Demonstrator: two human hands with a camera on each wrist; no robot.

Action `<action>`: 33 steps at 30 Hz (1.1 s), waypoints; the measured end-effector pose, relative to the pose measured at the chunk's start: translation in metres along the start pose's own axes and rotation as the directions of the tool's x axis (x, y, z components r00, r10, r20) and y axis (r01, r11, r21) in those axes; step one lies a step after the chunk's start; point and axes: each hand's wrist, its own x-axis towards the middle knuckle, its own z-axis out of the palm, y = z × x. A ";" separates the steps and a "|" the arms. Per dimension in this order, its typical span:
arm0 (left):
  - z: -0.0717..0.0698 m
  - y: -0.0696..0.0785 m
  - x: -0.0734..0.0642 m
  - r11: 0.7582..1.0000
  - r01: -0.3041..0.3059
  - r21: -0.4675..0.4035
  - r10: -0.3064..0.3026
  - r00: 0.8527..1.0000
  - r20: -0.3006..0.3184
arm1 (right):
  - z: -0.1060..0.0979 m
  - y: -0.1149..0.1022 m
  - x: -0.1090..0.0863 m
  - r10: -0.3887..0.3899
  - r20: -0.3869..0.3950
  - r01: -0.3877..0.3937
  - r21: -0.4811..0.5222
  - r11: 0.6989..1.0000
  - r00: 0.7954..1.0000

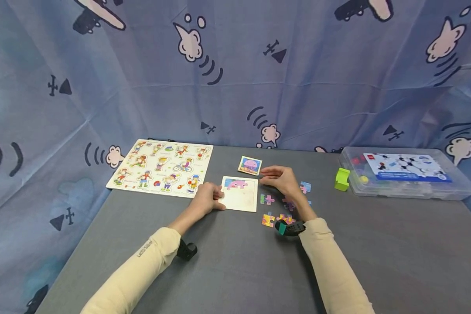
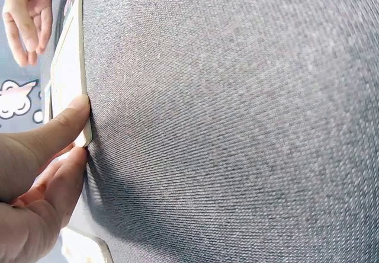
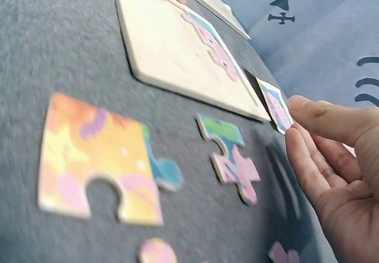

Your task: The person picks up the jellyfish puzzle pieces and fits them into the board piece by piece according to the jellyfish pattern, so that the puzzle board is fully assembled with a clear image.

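Observation:
My left hand pinches the lower left corner of a pale wooden puzzle tray, thumb on its near edge in the left wrist view. Pink and blue puzzle pieces fill a strip along the tray's far edge; bare wood shows below. Beside the tray's far right corner is my right hand, fingers loosely bent, with nothing between thumb and fingertips in the right wrist view. Close to those fingertips lies a small picture card with a pink octopus. Loose pieces, including a green-and-pink one and a yellow-orange one, lie right of the tray.
A large picture board with cartoon children lies at the back left. At the back right stands a clear plastic case, with a lime-green block at its left side. A patterned blue curtain hangs behind the grey table.

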 end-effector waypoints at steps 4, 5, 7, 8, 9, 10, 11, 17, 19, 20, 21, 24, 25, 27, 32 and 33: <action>0.001 0.000 -0.001 1.000 0.001 -0.016 -0.001 1.000 -0.005 | -0.009 0.000 -0.003 -0.001 -0.010 0.001 0.011 1.000 1.000; 0.001 0.000 -0.002 1.000 0.005 -0.020 -0.005 1.000 -0.001 | -0.012 0.001 -0.004 0.001 -0.013 -0.001 0.008 1.000 1.000; 0.001 0.001 -0.003 1.000 0.005 -0.023 -0.005 1.000 -0.005 | -0.017 0.003 -0.007 0.009 -0.017 -0.009 0.003 1.000 1.000; 0.001 0.001 -0.004 1.000 0.008 -0.026 -0.008 1.000 -0.008 | -0.020 0.004 -0.008 0.012 -0.019 -0.012 -0.002 1.000 1.000; 0.001 0.001 -0.004 1.000 0.008 -0.030 -0.009 1.000 -0.009 | -0.024 0.004 -0.009 0.014 -0.020 -0.014 -0.009 1.000 1.000; 0.001 0.002 -0.005 1.000 0.009 -0.029 -0.009 1.000 -0.009 | -0.027 0.005 -0.011 0.013 -0.020 -0.013 -0.015 1.000 1.000; 0.001 0.002 -0.005 1.000 0.008 -0.026 -0.008 1.000 -0.009 | -0.031 0.006 -0.012 0.012 -0.022 -0.013 -0.020 1.000 1.000; 0.000 0.002 -0.002 1.000 0.002 -0.022 -0.002 1.000 -0.013 | -0.051 0.008 -0.020 0.021 -0.051 -0.023 -0.040 0.999 0.998; 0.000 0.002 -0.001 1.000 0.007 -0.024 -0.007 1.000 -0.014 | -0.057 0.009 -0.023 0.025 -0.061 -0.027 -0.045 0.999 0.998; 0.000 0.003 -0.001 1.000 0.008 -0.025 -0.009 1.000 -0.014 | -0.059 0.010 -0.024 0.023 -0.063 -0.026 -0.048 0.999 0.998; 0.000 0.003 -0.001 1.000 0.005 -0.024 -0.005 1.000 -0.016 | -0.062 0.011 -0.026 0.018 -0.064 -0.021 -0.052 0.998 0.998; 0.000 0.003 -0.002 1.000 -0.009 -0.020 0.008 1.000 -0.017 | -0.068 0.014 -0.030 -0.015 -0.063 0.010 -0.078 0.997 0.998; 0.000 0.003 -0.002 1.000 -0.010 -0.021 0.009 1.000 -0.017 | -0.070 0.015 -0.032 -0.026 -0.063 0.020 -0.087 0.996 0.998; 0.000 0.003 -0.002 1.000 -0.013 -0.015 0.013 1.000 -0.016 | -0.075 0.017 -0.034 -0.046 -0.065 0.038 -0.112 0.993 0.997; 0.000 0.003 -0.001 1.000 0.002 -0.016 -0.002 1.000 -0.011 | -0.087 0.021 -0.039 -0.115 -0.068 0.103 -0.158 0.982 0.991; 0.000 0.003 -0.001 1.000 0.002 -0.021 -0.002 1.000 -0.009 | -0.089 0.021 -0.039 -0.131 -0.066 0.118 -0.166 0.979 0.989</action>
